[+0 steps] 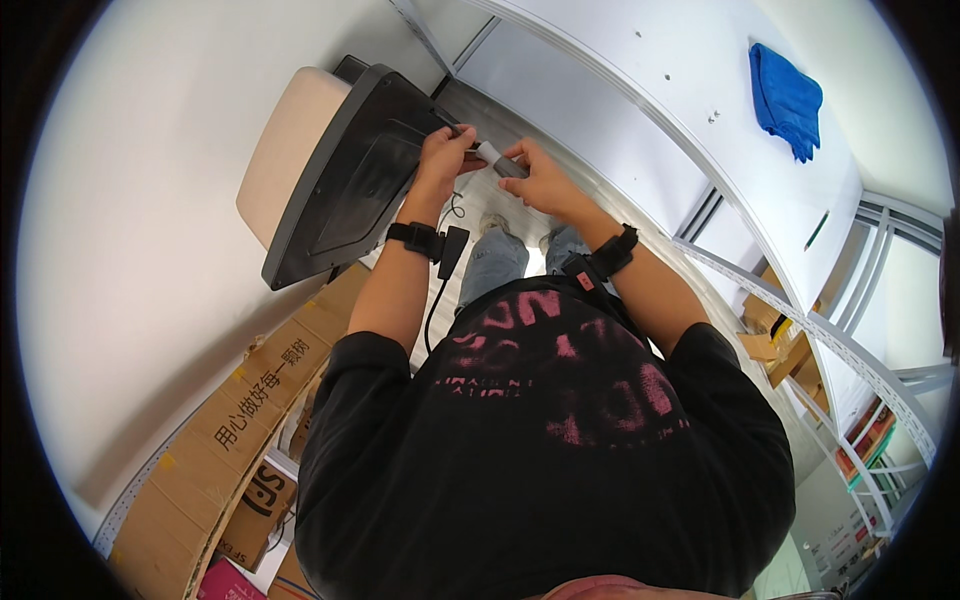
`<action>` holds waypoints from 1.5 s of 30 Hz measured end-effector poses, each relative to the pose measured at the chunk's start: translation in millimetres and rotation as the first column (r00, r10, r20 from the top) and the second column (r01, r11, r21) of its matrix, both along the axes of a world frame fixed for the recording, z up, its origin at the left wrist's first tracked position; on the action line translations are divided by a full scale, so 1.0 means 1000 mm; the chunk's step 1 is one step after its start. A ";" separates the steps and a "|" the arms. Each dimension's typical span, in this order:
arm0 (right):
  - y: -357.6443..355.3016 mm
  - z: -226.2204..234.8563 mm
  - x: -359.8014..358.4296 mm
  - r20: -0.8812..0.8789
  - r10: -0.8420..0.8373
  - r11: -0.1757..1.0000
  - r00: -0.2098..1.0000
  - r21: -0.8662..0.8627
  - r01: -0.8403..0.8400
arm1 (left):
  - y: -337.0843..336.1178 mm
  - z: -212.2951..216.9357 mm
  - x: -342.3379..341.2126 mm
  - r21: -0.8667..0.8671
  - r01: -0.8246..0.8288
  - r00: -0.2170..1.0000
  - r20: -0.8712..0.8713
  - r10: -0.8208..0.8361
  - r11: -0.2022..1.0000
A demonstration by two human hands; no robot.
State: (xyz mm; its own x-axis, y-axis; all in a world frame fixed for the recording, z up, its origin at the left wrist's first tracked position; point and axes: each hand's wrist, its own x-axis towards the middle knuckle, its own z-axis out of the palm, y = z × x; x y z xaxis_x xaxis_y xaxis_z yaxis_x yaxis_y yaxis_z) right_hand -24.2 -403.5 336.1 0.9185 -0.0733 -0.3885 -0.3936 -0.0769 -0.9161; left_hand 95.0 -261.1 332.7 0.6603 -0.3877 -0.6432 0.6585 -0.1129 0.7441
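Your right hand (538,182) grips a grey-and-white cylindrical part (509,167), located right of the black-and-beige, plastic-looking housing (350,185). Your left hand (446,158) is curled near the part's left end; its hold cannot be determined. Part judged light, stiff, smooth; grasp its grey section.

On the left, the black-backed beige panel (345,185) bars passage directly beside the left hand (447,160); on the right, the white shelf (640,150) bounds the right hand (542,180). A strip of floor (522,122) leaves room beyond the hands, while a grey-and-white handle (510,166) spans the gap between them. Nearer the body, a black cable (432,312) and the legs (495,262) obstruct.
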 end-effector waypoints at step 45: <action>-0.004 0.005 0.001 -0.261 -0.037 0.978 0.965 0.190 0.089 | 0.009 -0.005 0.010 0.049 0.013 1.000 0.018 -0.014 0.999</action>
State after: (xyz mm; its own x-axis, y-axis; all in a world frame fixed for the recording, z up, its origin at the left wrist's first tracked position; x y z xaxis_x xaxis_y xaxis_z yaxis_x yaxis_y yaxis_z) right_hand -22.8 -407.1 341.2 0.7833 -0.0255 -0.6211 -0.6135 0.1290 -0.7791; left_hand 105.4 -252.2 327.6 0.6671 -0.3654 -0.6492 0.6427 -0.1584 0.7496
